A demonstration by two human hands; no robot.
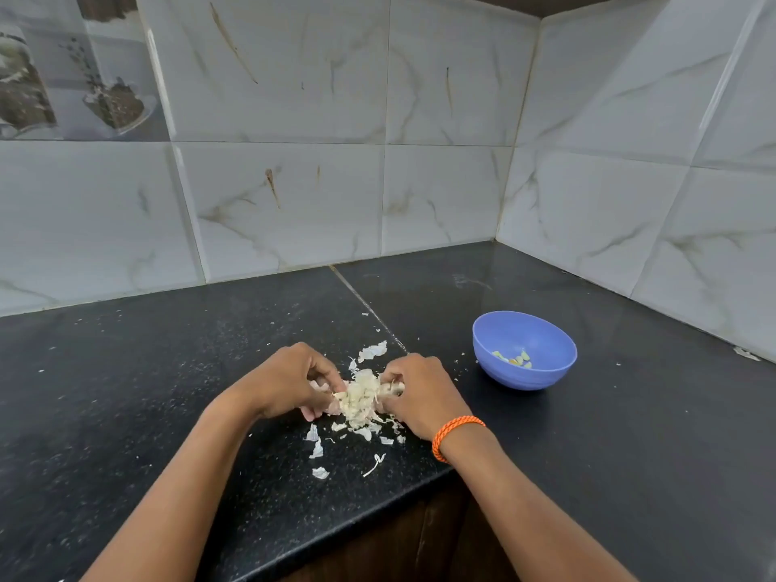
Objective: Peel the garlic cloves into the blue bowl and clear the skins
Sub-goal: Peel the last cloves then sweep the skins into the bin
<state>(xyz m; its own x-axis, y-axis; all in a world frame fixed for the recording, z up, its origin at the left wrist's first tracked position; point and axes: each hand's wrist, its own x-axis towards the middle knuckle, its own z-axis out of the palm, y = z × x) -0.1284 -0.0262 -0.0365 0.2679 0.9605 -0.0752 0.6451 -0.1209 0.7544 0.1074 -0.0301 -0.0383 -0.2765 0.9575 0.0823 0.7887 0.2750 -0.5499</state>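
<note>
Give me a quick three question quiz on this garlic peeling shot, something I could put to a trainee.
1. True or false: the blue bowl already has some peeled cloves in it.
2. Which wrist wears the orange band? A) left B) right C) neither
3. Fill in: loose skins lie scattered on the black ____.

Key:
1. True; a few pale pieces lie at its bottom.
2. B; it sits just behind the right hand, which, with the left hand, gathers the heap of skins.
3. Counter.
</note>
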